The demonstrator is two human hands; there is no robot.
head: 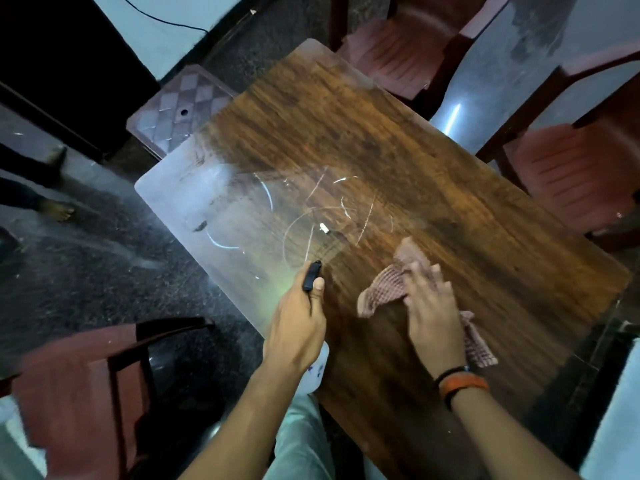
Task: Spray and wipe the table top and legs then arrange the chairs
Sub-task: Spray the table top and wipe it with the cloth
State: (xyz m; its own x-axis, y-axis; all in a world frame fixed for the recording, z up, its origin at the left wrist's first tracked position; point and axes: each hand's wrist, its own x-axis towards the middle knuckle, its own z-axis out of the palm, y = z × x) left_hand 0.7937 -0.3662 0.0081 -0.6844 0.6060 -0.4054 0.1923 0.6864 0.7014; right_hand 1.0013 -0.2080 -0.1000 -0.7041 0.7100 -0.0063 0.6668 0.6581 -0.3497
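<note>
No readable text, labels, brands or numbers anywhere in view.

Only loose pale chalk-like arcs and strokes (311,216) across the middle of the frame on the wooden table (433,174), forming no letter or numeral; small blurred purple marks on the white spray bottle (320,367) at lower centre, too smeared to read; plain woven pattern, no lettering, on the stool seat (183,105) at upper left.
</note>
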